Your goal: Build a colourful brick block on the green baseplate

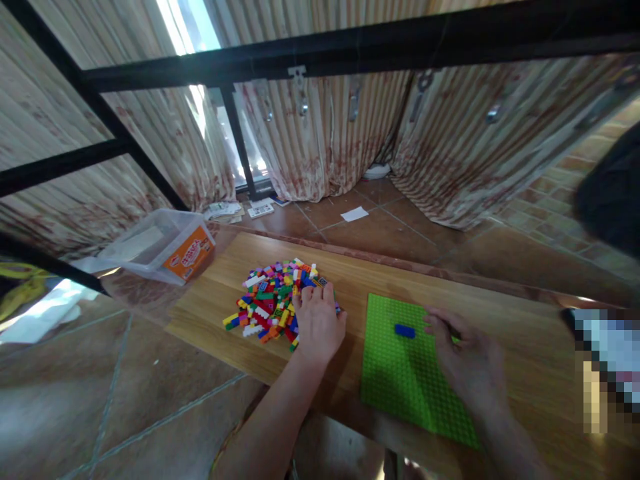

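Head cam, looking fwd & down at a wooden desk (350,277): the L hand (320,323) is palm-down at the near R edge of a mixed-colour brick pile (265,310), fingers bent down onto the bricks; can't tell if one is gripped, b/c the back of the hand hides the tips. To the R, a single blue brick (405,331) sits on the upper part of a green baseplate (385,387), nearer its L edge than its R. The R hand (463,350) is over the baseplate's R side, fingers part-curled, thumb side twd the blue brick; no item shows in it, but can't tell for sure whether it has hold of something small. Key relation: the blue brick lies btwn the two hands, just L of the R fingertips w/ a small gap, and well to the R of the L hand, so the R is clearly nearer. Its long axis runs approx side to side, R end a touch closer to the wearer & pointing roughly twd the R hand. Pile bricks point every which way. Far L: a clear plastic bin w/ orange label (190,255).
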Action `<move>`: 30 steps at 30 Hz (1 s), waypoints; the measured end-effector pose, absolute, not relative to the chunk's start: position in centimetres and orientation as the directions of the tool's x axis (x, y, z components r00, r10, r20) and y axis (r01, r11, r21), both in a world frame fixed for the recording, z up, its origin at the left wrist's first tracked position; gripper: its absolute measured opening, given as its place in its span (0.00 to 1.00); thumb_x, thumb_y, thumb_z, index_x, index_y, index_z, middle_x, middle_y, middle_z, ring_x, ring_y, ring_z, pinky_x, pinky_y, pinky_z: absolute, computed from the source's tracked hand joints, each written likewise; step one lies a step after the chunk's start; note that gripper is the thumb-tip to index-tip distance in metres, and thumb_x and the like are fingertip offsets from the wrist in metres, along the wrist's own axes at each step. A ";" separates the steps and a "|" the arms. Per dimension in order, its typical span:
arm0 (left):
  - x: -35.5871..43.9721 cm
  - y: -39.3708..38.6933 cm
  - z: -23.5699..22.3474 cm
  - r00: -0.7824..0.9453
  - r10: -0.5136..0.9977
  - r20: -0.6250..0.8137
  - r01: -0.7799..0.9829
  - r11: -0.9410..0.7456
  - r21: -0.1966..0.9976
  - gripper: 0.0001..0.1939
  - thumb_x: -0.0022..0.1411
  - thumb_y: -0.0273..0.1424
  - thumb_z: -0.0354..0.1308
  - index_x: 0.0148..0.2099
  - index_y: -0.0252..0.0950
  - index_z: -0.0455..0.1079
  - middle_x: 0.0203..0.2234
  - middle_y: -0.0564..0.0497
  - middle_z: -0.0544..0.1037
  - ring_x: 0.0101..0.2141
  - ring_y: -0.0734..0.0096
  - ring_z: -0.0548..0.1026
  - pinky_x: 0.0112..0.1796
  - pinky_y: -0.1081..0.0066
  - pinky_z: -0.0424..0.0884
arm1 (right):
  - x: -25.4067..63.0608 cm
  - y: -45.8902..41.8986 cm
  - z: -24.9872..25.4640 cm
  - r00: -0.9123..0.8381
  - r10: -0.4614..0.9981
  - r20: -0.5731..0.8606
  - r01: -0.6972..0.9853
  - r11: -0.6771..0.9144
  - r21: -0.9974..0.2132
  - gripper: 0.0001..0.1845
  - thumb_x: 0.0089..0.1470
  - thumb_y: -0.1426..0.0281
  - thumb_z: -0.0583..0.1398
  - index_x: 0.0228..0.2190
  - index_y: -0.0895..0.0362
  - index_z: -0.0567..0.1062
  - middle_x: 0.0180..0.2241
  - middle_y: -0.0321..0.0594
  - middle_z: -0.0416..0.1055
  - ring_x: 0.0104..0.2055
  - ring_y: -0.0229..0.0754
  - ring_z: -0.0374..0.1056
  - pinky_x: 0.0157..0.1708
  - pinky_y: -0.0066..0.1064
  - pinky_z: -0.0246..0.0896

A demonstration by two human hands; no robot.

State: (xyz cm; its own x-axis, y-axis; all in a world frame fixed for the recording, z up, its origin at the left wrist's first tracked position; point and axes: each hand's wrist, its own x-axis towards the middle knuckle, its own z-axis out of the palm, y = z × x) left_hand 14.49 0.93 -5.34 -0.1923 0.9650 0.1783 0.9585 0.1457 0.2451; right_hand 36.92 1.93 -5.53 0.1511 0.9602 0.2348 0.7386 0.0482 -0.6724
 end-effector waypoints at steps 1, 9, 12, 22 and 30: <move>14.6 1.0 -5.3 -0.197 0.965 0.172 0.957 0.152 0.247 0.26 0.58 0.36 0.61 0.57 0.35 0.64 0.47 0.42 0.76 0.51 0.50 0.66 0.53 0.50 0.59 | 36.9 1.9 -5.5 0.161 0.962 0.221 0.740 0.030 -0.672 0.19 0.55 0.58 0.54 0.38 0.54 0.79 0.33 0.43 0.80 0.32 0.47 0.76 0.32 0.35 0.68; 15.2 0.9 -5.2 -0.188 0.971 0.150 0.960 0.150 0.236 0.15 0.61 0.27 0.53 0.50 0.36 0.68 0.42 0.44 0.77 0.48 0.52 0.67 0.52 0.47 0.57 | 37.0 1.8 -5.6 0.152 0.956 0.250 0.746 0.055 -0.663 0.19 0.55 0.57 0.54 0.36 0.54 0.80 0.31 0.43 0.80 0.32 0.49 0.76 0.31 0.36 0.69; 15.1 0.7 -5.3 -0.174 0.971 0.165 0.962 0.131 0.241 0.13 0.60 0.26 0.53 0.47 0.36 0.69 0.41 0.44 0.77 0.47 0.52 0.67 0.53 0.46 0.56 | 37.1 1.8 -5.7 0.133 0.957 0.260 0.746 0.076 -0.661 0.18 0.54 0.57 0.55 0.36 0.53 0.80 0.33 0.42 0.80 0.32 0.48 0.76 0.31 0.35 0.69; 14.2 1.3 -4.8 -0.207 0.952 0.226 0.951 0.141 0.276 0.14 0.63 0.33 0.52 0.49 0.37 0.70 0.41 0.44 0.78 0.48 0.51 0.68 0.54 0.44 0.56 | 37.0 1.9 -5.7 0.138 0.967 0.215 0.711 0.055 -0.701 0.19 0.55 0.57 0.55 0.37 0.54 0.79 0.32 0.43 0.80 0.30 0.47 0.76 0.30 0.35 0.69; 12.7 4.2 -5.0 -0.179 0.947 0.265 0.958 0.106 0.268 0.17 0.62 0.30 0.52 0.54 0.40 0.69 0.52 0.44 0.74 0.55 0.51 0.63 0.57 0.44 0.52 | 36.7 1.8 -5.7 0.121 0.971 0.207 0.685 0.069 -0.726 0.19 0.55 0.57 0.55 0.37 0.54 0.79 0.32 0.42 0.80 0.32 0.46 0.76 0.35 0.36 0.69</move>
State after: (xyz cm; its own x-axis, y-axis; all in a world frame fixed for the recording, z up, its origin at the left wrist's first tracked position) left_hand 12.68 4.16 -5.04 -0.1787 0.9475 0.2653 0.9576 0.1055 0.2680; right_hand 36.75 1.84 -5.72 0.1207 0.9709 0.2069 0.6846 0.0695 -0.7256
